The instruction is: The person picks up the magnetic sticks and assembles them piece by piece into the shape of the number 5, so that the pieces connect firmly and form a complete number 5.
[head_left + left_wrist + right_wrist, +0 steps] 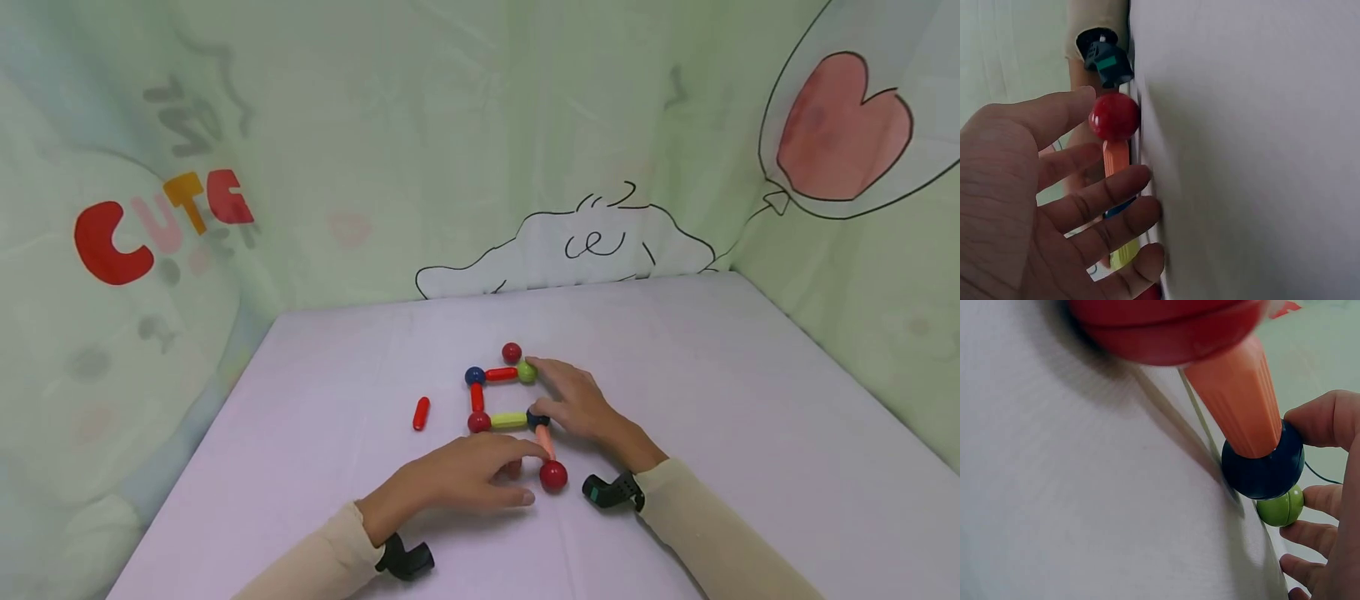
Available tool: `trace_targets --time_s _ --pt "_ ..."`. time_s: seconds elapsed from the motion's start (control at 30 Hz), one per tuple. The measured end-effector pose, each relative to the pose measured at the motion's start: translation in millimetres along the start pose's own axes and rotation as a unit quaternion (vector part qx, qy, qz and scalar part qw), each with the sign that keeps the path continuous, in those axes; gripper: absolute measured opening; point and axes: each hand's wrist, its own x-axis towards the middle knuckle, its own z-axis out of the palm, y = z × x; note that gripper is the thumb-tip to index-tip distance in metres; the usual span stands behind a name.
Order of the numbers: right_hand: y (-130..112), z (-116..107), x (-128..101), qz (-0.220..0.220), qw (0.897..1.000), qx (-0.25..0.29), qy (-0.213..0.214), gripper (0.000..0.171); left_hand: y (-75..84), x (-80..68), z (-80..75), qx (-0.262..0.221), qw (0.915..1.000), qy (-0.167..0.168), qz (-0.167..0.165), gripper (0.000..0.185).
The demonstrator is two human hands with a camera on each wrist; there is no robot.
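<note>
Coloured balls and short sticks form a linked figure on the table. A near red ball (553,476) joins an orange stick (545,442), then a dark blue ball (1260,475), a yellow-green stick (510,420) and a left red ball (478,422). From there a red stick (477,397) leads to a blue ball (475,377), and another red stick (501,374) to a green ball (527,372). My right hand (581,402) touches the dark blue ball with its thumb and the green ball with its fingertips. My left hand (476,473) hovers, fingers spread, beside the near red ball.
A loose red stick (422,413) lies left of the figure. Another red ball (512,352) sits just behind the green ball. The pale table (337,375) meets a printed cloth backdrop (375,167) at the back and both sides. Each wrist wears a black camera (611,492).
</note>
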Motion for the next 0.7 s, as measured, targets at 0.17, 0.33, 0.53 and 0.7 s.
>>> trace_targets --time_s 0.17,0.33,0.53,0.7 --pt "0 1 0 0.001 1.000 -0.008 0.001 0.064 -8.6 -10.7 -14.0 0.005 0.9998 0.010 -0.018 0.040" --pt "-1 1 1 0.012 1.000 -0.009 -0.008 0.065 -19.9 -18.1 -32.5 0.029 0.9971 0.044 -0.055 0.033" --pt "-1 0 1 0.014 1.000 -0.002 -0.010 0.065 -34.7 -17.8 -49.9 0.052 0.9906 0.093 -0.085 0.012" --pt "0 1 1 0.013 1.000 -0.004 -0.012 0.065 -47.7 -14.0 -59.1 0.056 0.9831 0.132 -0.113 0.013"
